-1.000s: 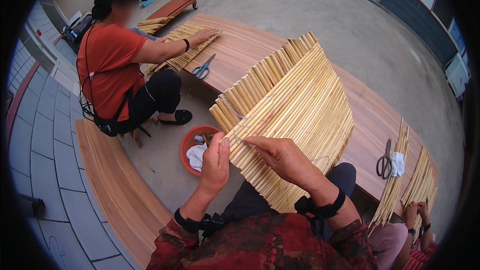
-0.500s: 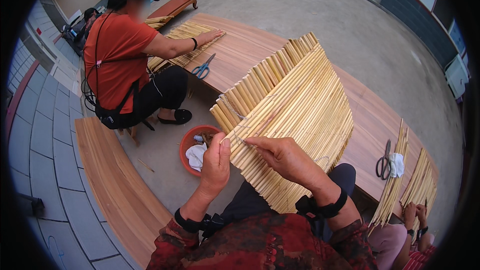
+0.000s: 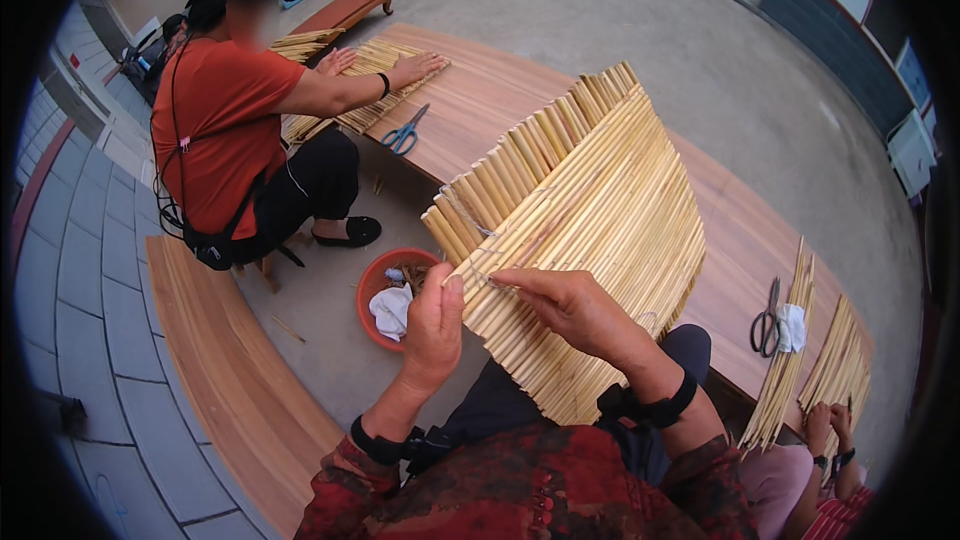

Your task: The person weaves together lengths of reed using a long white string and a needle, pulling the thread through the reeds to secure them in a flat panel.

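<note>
A mat of pale yellow reed sticks (image 3: 590,230) lies tilted over my lap and the low wooden table. A band of short upright-looking stick ends runs along its upper left side, with loose grey string (image 3: 465,208) near the corner. My left hand (image 3: 432,325) is closed on the mat's left corner, thumb pressed along the edge. My right hand (image 3: 560,305) is closed just right of it, index finger and thumb pinching the grey string at the crossing sticks.
A co-worker (image 3: 225,130) sits left, both hands on another mat (image 3: 370,80). Blue scissors (image 3: 405,130), dark scissors (image 3: 768,325), loose sticks (image 3: 790,370) and a white cloth (image 3: 791,328) lie on the table (image 3: 720,210). A red basin (image 3: 370,275) stands below. Another person's hands (image 3: 828,425) are lower right.
My hands stay at the mat's corner, with the right fingers shifted slightly. The co-worker in orange has moved a little, and a second hand of theirs now shows on their mat.
</note>
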A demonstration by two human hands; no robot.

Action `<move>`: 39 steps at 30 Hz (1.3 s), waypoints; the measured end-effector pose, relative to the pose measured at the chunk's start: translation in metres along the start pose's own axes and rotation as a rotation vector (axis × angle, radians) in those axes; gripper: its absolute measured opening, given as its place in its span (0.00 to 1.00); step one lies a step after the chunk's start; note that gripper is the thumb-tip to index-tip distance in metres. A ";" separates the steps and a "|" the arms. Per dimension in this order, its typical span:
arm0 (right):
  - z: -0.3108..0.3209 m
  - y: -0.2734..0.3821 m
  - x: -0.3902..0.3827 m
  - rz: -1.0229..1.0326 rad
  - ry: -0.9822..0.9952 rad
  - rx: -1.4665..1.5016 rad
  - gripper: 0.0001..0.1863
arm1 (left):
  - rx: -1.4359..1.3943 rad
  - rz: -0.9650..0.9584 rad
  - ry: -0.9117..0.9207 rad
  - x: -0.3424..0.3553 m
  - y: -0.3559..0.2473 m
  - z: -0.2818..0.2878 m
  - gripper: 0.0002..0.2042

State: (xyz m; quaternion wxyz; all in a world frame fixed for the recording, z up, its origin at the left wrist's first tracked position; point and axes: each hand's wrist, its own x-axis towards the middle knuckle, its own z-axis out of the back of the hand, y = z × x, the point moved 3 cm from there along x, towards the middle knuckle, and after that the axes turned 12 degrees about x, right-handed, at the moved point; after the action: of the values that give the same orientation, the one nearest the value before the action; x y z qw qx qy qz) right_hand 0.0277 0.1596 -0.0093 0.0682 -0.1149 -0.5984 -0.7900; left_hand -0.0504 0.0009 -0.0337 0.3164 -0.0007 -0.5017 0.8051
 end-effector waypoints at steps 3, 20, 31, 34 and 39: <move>-0.004 -0.004 0.001 0.077 -0.045 0.044 0.14 | -0.013 0.002 -0.001 0.000 -0.001 0.001 0.11; 0.003 0.005 0.006 0.018 0.055 -0.007 0.16 | -0.010 0.002 0.019 -0.001 -0.004 0.002 0.11; 0.007 0.009 0.006 -0.074 0.099 -0.047 0.18 | -0.004 0.000 0.014 -0.001 -0.002 0.001 0.12; 0.007 0.009 0.007 -0.079 0.102 -0.041 0.18 | -0.018 0.002 0.010 0.000 0.000 0.001 0.12; 0.008 0.010 0.008 -0.086 0.103 -0.026 0.18 | -0.006 0.014 0.014 -0.001 0.000 0.001 0.12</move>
State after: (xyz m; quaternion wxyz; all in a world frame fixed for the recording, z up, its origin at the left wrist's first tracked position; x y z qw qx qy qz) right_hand 0.0238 0.1647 0.0044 0.0634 -0.0494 -0.5881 -0.8048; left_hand -0.0499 -0.0004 -0.0333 0.3142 -0.0109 -0.5017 0.8059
